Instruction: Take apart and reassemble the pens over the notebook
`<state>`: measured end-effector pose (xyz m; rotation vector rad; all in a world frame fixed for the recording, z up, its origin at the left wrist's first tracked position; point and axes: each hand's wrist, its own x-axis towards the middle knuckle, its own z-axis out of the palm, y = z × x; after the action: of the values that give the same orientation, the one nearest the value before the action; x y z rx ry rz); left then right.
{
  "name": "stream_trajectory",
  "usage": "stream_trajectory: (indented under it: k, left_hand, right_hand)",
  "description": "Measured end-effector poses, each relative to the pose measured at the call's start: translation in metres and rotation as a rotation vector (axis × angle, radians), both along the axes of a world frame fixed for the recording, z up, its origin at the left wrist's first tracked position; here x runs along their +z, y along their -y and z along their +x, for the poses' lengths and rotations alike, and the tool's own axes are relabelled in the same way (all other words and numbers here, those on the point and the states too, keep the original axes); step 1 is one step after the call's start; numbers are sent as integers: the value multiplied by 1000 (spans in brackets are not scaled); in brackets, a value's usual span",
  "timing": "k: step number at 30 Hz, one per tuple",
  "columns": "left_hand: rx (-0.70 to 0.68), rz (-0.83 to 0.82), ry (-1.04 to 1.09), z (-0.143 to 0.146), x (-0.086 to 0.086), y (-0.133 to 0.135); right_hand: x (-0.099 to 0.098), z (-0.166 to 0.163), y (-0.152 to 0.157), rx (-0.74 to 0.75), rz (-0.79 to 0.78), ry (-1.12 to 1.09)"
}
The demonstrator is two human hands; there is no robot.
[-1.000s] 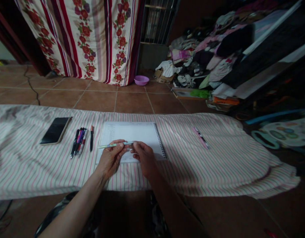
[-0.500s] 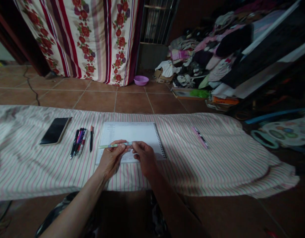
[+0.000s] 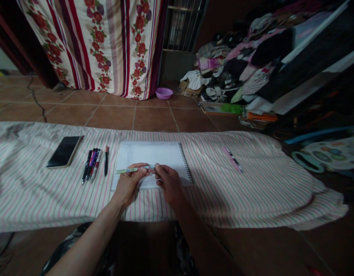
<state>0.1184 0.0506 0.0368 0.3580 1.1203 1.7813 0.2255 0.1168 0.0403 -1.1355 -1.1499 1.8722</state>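
My left hand (image 3: 129,185) and my right hand (image 3: 169,183) meet over the near edge of a white spiral notebook (image 3: 152,155). Together they pinch a thin green and blue pen (image 3: 130,169) held level, its free end pointing left. The left fingers are closed round the pen's middle; the right fingertips are closed on its right end. The notebook lies open on a striped cloth (image 3: 251,191).
Left of the notebook lie several pens (image 3: 92,164) and a dark phone (image 3: 64,151). A pink pen (image 3: 232,159) lies alone to the right. Beyond the cloth are floor tiles, a floral curtain (image 3: 107,42), a purple bowl (image 3: 164,92) and a heap of clothes (image 3: 240,65).
Both hands stay at the pen with only slight shifts of the fingers. Nothing else has moved.
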Motion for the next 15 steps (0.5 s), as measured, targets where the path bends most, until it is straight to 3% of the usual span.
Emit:
stream_trajectory:
  k: [5,15]
  left_hand:
    - [4,-4,-38,1,0,0]
    - [77,-26,9,8,0,-2]
  right_hand:
    - [-1,-3,-1,-24,-15,-21]
    - [-5,-5,-3,-57,103,-28]
